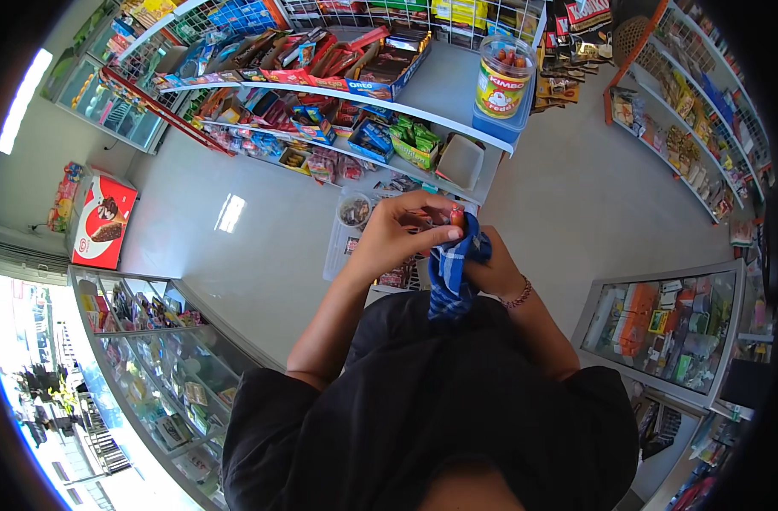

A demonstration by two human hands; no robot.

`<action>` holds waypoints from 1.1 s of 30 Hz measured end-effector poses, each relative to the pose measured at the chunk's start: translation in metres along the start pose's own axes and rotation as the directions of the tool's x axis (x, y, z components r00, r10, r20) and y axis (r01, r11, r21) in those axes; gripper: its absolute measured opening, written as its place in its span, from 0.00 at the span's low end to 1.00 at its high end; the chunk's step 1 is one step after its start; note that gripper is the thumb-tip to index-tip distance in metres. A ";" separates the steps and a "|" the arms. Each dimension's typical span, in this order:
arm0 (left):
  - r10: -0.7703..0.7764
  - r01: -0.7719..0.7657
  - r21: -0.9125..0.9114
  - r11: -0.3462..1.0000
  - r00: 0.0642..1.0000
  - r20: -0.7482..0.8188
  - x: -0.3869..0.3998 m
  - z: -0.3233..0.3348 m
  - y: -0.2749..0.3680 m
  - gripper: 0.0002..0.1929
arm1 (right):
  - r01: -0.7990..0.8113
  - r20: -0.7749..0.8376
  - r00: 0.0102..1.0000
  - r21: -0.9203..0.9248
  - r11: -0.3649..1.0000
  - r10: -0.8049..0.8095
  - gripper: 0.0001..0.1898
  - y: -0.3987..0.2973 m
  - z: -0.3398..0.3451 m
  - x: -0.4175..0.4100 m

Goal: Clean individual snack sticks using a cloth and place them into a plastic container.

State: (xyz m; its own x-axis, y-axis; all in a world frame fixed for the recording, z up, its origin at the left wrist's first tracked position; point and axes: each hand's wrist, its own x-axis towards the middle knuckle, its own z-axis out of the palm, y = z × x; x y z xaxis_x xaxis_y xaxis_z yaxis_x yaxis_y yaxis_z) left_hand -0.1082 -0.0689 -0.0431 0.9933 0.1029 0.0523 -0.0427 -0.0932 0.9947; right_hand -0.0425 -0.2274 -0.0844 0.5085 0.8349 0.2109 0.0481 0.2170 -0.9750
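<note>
Between the thumb and fingers of my left hand point(405, 233) is the end of a small red-brown packaged sausage stick point(457, 216). My right hand point(501, 265) grips a blue checked cloth point(453, 268), which wraps around the lower part of the stick and hangs down over my lap. On the top shelf ahead, a clear plastic jar point(504, 83) with a yellow and green label holds several similar sticks and stands on a blue container lid point(513, 124).
Snack shelves point(376, 99) with boxes of sweets stand ahead. Below my hands is a low clear tray point(338, 246) with a round tub point(354, 211). Glass display cases stand at left point(165, 358) and right point(664, 332); a red ice-cream freezer point(104, 220) is far left.
</note>
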 end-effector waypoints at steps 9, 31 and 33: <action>0.004 -0.038 -0.323 0.946 0.995 -0.103 0.002 -0.008 0.001 0.08 | -0.023 0.013 1.000 -0.140 0.990 0.025 0.14 0.014 0.004 -0.008; 0.183 -0.279 -0.223 0.934 0.910 -0.373 0.014 -0.008 -0.002 0.08 | -0.165 0.085 0.984 0.094 0.982 0.157 0.15 0.003 -0.006 0.004; 0.158 -0.270 -0.252 0.929 0.907 -0.390 0.013 -0.005 -0.008 0.11 | -0.134 -0.041 0.990 0.078 0.988 0.137 0.15 0.009 -0.007 0.002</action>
State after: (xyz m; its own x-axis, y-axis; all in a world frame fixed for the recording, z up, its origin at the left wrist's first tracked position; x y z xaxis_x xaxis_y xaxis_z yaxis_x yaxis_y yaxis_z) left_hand -0.0955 -0.0617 -0.0497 0.8524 0.4650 0.2391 -0.3355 0.1355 0.9323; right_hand -0.0354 -0.2275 -0.0934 0.5452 0.8352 0.0718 -0.0877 0.1420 -0.9860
